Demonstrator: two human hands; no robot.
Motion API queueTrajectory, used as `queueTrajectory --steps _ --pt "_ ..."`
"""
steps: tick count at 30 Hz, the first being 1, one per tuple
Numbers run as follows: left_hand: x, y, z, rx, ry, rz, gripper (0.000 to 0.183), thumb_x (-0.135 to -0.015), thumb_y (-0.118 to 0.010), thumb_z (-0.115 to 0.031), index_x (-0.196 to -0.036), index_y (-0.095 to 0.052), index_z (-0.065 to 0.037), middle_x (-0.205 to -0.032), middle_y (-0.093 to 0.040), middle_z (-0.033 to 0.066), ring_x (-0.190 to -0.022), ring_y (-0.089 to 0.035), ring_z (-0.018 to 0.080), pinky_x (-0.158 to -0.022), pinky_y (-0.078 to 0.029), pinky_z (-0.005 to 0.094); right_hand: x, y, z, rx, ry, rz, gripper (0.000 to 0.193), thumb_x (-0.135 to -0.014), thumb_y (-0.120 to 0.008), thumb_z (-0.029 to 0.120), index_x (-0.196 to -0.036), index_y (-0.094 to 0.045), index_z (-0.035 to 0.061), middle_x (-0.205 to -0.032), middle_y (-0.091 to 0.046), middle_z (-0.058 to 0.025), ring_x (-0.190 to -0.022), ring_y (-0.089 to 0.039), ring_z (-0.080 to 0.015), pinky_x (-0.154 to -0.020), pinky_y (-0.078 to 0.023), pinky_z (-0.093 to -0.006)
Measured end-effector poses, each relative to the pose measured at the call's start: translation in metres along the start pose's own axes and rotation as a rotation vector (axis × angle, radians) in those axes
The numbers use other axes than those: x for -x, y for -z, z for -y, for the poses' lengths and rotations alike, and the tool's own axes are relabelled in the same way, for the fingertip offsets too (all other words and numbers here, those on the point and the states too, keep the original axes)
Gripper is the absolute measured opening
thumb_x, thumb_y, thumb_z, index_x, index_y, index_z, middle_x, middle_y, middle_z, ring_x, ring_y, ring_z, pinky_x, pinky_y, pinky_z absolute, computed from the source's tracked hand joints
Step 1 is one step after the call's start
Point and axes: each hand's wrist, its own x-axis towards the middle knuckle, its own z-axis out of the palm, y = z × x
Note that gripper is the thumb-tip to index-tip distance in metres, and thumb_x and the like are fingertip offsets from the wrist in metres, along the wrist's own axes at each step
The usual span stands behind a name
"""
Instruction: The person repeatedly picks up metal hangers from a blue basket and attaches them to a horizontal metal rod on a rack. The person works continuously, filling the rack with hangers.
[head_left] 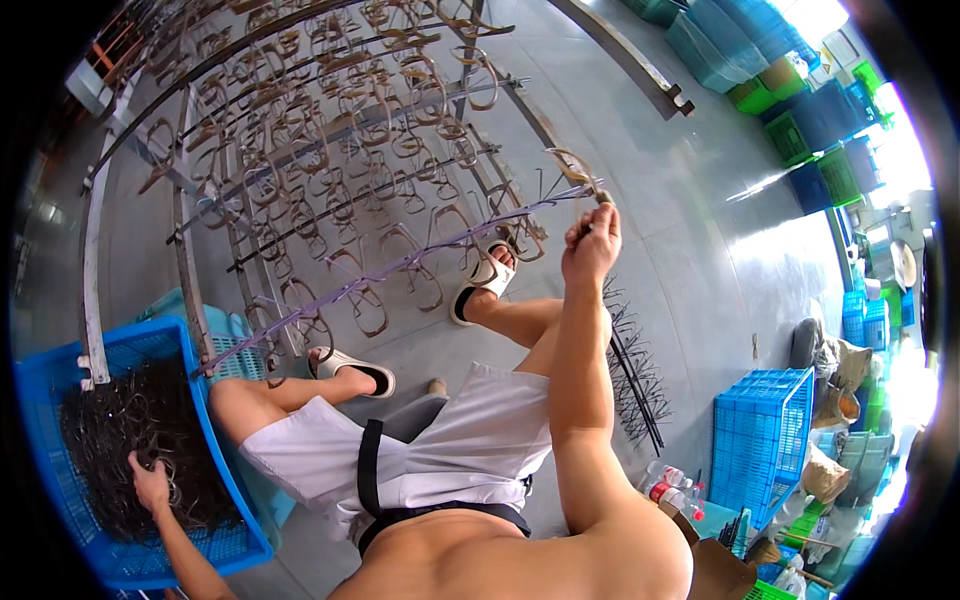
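Both hands are bare and set wide apart. The left hand (152,485) reaches down among dark, tangled wiry pieces (105,430) in a blue basket (212,420) at the person's left; whether its fingers grip any of them, I cannot tell. The right hand (595,240), arm stretched forward, has its fingers curled around a brown curved piece (603,197), at the far end of a slanting purple bar (350,286). Brown loops hang along that bar, which passes in front of the person's knees.

Pale shorts (480,410) cover the lap, and white sandals (487,272) are on the feet. Right of the legs, dark bristly rods (635,375) lie on the grey floor (680,270), with plastic bottles (668,488) and a blue crate (757,430) beyond them. Ahead stands a metal rack (95,250) hung with rows of brown loops. Farthest right, blue and green crates (790,135) are stacked.
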Motion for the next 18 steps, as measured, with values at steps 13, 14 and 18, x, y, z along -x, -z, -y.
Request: queueTrajectory --steps 13,14,18 --pt "0.035 -0.064 -0.035 1.353 0.289 0.207 0.041 -0.087 -0.056 -0.041 -0.12 -0.047 -0.018 -0.097 -0.051 0.0003 -0.08 -0.053 0.0128 -0.067 -0.047 0.0285 0.012 -0.017 -0.016 -0.107 -0.07 -0.052 0.016 -0.096 -0.046 0.021 -0.095 -0.054 0.0069 -0.062 -0.046 0.0006 -0.04 -0.039 -0.0077 -0.034 -0.033 -0.0188" --pt "0.04 -0.057 -0.044 1.323 0.307 0.174 0.043 -0.087 -0.056 -0.044 -0.12 -0.046 -0.019 -0.094 -0.051 0.0018 -0.077 -0.055 0.0138 -0.063 -0.049 0.0289 0.012 -0.019 -0.016 -0.117 -0.074 -0.053 0.016 -0.096 -0.046 0.021 -0.096 -0.053 0.0069 -0.062 -0.045 0.001 -0.041 -0.038 -0.0069 -0.034 -0.032 -0.0191" --pt "0.035 -0.055 -0.046 1.369 0.375 0.144 0.05 -0.086 -0.054 -0.049 -0.123 -0.044 -0.017 -0.098 -0.052 0.0035 -0.078 -0.057 0.016 -0.064 -0.049 0.0298 0.013 -0.023 -0.015 -0.155 -0.096 -0.06 0.015 -0.096 -0.046 0.021 -0.097 -0.052 0.007 -0.061 -0.043 0.0015 -0.041 -0.036 -0.0058 -0.032 -0.031 -0.0202"
